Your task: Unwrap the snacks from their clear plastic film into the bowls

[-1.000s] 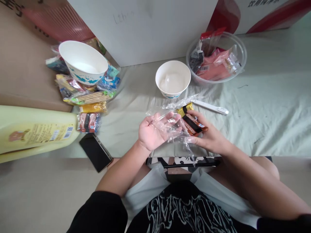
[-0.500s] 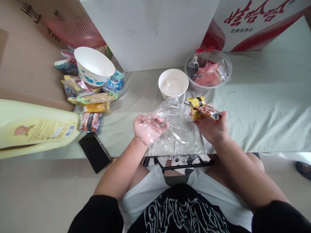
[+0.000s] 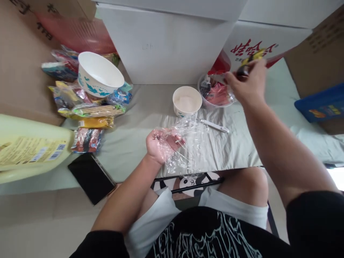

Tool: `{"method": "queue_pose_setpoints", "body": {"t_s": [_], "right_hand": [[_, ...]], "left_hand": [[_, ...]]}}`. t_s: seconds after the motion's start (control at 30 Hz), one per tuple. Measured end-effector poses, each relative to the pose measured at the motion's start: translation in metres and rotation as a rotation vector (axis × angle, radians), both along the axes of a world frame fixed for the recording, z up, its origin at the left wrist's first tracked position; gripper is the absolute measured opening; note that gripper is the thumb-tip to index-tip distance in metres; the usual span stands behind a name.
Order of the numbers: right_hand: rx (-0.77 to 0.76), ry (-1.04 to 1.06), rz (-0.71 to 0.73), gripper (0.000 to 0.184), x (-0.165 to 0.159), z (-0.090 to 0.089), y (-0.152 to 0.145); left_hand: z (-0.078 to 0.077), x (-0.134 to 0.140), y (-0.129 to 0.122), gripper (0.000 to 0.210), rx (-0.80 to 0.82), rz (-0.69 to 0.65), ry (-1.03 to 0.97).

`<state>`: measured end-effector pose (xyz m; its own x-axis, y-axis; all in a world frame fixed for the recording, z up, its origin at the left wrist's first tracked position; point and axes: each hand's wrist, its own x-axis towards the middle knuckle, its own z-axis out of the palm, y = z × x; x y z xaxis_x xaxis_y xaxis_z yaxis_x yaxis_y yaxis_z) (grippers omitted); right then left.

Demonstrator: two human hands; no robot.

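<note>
My left hand (image 3: 161,145), fingers curled, holds a crumpled clear plastic bag (image 3: 192,143) near the table's front edge. My right hand (image 3: 249,80), blurred by motion, is raised at the far right with small snack packets, one yellow (image 3: 256,55) and one dark brown (image 3: 242,71), in its fingers. Just below and left of it stands a round clear plastic tub (image 3: 219,105) with red and dark packets inside. Beside the tub is a small white paper bowl (image 3: 187,104). A white utility knife (image 3: 214,126) lies on the cloth between the bowl and me.
At the left, a larger paper bowl (image 3: 100,77) rests among several packaged snacks (image 3: 98,110). A pale yellow jug (image 3: 32,150) and a black phone (image 3: 91,177) are nearer; the phone overhangs the edge. White boxes (image 3: 166,46) line the back, with a blue item (image 3: 322,102) far right.
My right hand has moved from beside the bag up and right to above the tub, carrying the packets. The utility knife has come into plain view. My left hand stays with the bag.
</note>
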<state>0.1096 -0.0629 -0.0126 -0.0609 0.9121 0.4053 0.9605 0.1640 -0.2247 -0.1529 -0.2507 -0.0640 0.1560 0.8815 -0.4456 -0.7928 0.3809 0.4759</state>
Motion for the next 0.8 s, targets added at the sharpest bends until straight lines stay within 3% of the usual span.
{"method": "queue_pose_setpoints", "body": {"t_s": [0.03,0.07,0.13,0.3,0.43,0.5,0.63,0.7,0.8], "right_hand": [[-0.12,0.02,-0.175,0.085,-0.009,0.005,0.01],[-0.216,0.032,-0.244,0.087,-0.016,0.008,0.017],[-0.254,0.054,-0.278,0.084,-0.02,0.009,0.023],[0.014,0.118,-0.114,0.029,0.011,0.002,0.017],[0.031,0.14,0.075,0.052,0.028,0.011,0.019],[-0.039,0.099,0.116,0.047,0.029,0.02,0.025],[-0.097,0.104,-0.052,0.04,0.032,0.026,0.033],[-0.116,0.147,-0.184,0.045,0.036,0.02,0.031],[-0.172,0.132,-0.253,0.051,0.041,0.006,0.028]], "left_hand": [[0.001,0.0,0.0,0.036,-0.007,0.008,0.003],[0.001,0.0,0.0,0.038,-0.009,0.016,0.02],[0.002,0.0,0.0,0.042,-0.001,0.021,0.078],[0.002,0.002,0.002,0.05,0.066,-0.027,0.179],[0.0,0.006,0.005,0.051,0.1,-0.051,0.178],[-0.001,0.009,0.006,0.051,0.108,-0.068,0.157],[-0.004,0.01,0.006,0.047,0.08,-0.072,0.089],[-0.006,0.011,0.006,0.045,0.068,-0.077,0.077],[-0.007,0.012,0.006,0.043,0.092,-0.097,0.143]]}}
